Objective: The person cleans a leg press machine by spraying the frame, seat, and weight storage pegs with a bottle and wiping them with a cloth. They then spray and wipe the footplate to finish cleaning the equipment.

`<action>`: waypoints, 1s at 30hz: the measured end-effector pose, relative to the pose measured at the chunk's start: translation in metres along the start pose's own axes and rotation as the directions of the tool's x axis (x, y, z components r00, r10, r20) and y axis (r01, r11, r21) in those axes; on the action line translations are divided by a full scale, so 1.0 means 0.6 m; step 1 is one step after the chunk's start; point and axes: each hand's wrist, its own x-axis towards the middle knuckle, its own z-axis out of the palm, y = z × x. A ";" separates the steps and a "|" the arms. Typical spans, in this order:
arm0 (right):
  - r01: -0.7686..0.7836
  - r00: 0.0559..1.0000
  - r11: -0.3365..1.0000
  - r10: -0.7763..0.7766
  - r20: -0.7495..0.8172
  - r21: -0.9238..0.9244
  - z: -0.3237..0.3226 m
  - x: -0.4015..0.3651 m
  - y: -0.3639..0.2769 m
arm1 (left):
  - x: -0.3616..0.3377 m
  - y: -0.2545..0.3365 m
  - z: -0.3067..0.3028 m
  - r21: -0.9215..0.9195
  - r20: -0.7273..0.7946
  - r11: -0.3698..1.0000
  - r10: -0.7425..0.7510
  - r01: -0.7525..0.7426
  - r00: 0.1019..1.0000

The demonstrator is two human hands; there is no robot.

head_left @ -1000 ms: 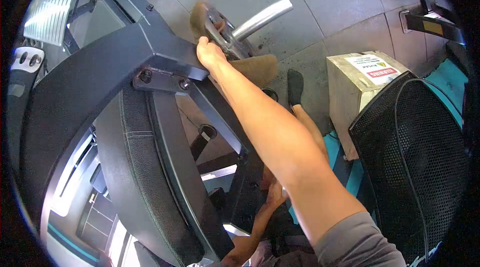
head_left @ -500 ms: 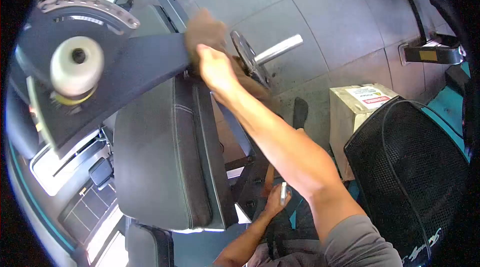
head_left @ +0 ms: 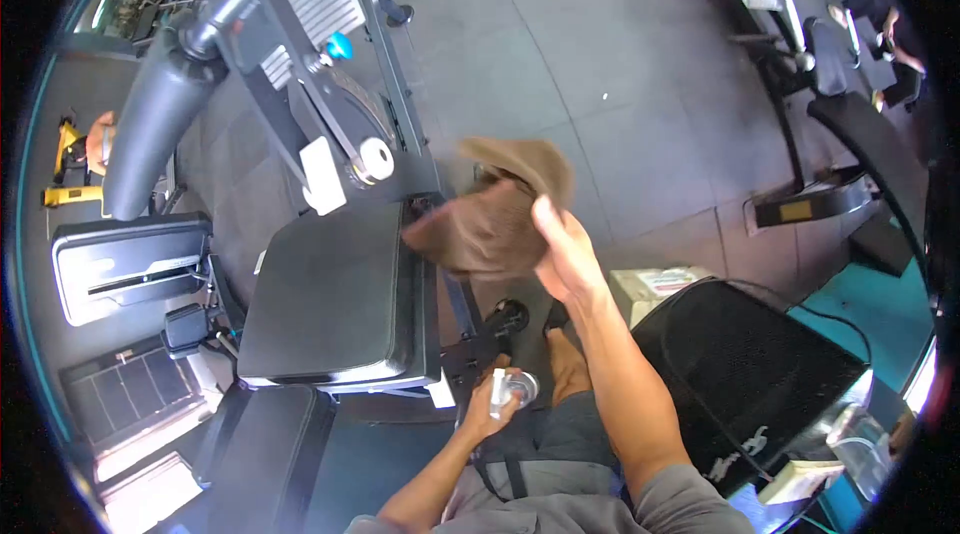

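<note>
2 hands apart: R hand (head_left: pixel 572 259) grips crumpled brown cloth (head_left: pixel 490 229), near black padded rectangular seat (head_left: pixel 330 294) to its L; L hand (head_left: pixel 488 412), lower, holds clear, white-nozzled bottle (head_left: pixel 524 390). Amt done/left: can't tell.

I see the brown cloth (head_left: pixel 490 234), crumpled in loose folds and a little blurred, held in my right hand (head_left: pixel 570 262). My left hand (head_left: pixel 486 414) holds the clear bottle (head_left: pixel 524 390) with white top.
</note>
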 end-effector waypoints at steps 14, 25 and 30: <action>0.049 0.997 0.875 -0.019 0.069 -0.482 0.112 -0.127 -0.288 | 0.054 0.341 -0.192 -0.335 -0.035 0.815 0.491 -0.473 0.870; 0.137 0.987 0.959 -0.113 0.111 -0.249 0.217 -0.199 -0.391 | 0.118 0.493 -0.252 -0.605 0.091 0.615 0.684 -0.505 0.724; -0.049 0.979 0.798 -0.082 -0.189 -0.601 0.137 -0.145 -0.379 | 0.116 0.491 -0.257 -0.547 0.065 0.622 0.698 -0.560 0.713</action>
